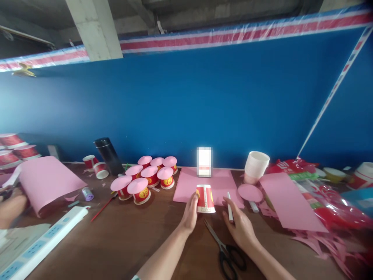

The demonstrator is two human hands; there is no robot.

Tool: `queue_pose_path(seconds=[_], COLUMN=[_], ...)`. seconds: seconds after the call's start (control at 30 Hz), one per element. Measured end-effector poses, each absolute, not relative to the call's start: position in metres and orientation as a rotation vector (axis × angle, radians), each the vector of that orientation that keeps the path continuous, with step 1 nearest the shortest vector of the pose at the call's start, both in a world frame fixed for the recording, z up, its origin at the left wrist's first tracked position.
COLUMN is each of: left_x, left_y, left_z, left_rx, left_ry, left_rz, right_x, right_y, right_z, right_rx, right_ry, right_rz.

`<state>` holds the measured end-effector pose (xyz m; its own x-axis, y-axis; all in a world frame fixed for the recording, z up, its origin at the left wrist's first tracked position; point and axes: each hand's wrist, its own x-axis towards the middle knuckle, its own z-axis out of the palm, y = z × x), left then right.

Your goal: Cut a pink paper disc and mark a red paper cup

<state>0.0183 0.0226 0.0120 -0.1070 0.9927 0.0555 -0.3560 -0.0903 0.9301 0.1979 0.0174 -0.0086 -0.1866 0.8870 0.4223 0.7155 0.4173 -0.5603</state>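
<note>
My left hand [190,214] grips a red and white paper cup [205,199] by its left side. The cup is upside down, its wide rim at the bottom. My right hand [240,222] is closed around a slim white tube [230,207], which may be a glue stick or a marker. Just below the hands, scissors [224,249] with black handles lie partly spread on the table. Behind the cup is a stack of pink paper [186,182]. A cut pink paper disc [250,193] lies to the right of my right hand.
Several upside-down cups topped with pink discs [149,171] stand at left, near a black bottle [108,155]. A white power strip [43,241] crosses the left side, by another person's hand [13,208]. White cups [255,167], a pink sheet [293,200] and paper scraps [323,247] are at right.
</note>
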Motion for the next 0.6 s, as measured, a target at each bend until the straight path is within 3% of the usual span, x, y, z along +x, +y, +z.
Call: queue_pose_path(seconds=[0.6], left_x=[0.0155], left_y=[0.0225], left_z=[0.0097], left_rx=[0.904], left_ry=[0.882], left_rz=[1.476], right_x=[0.1955], right_y=[0.0148], right_z=[-0.0046], right_rx=[-1.391], right_ry=[-1.942], right_rz=[0.297])
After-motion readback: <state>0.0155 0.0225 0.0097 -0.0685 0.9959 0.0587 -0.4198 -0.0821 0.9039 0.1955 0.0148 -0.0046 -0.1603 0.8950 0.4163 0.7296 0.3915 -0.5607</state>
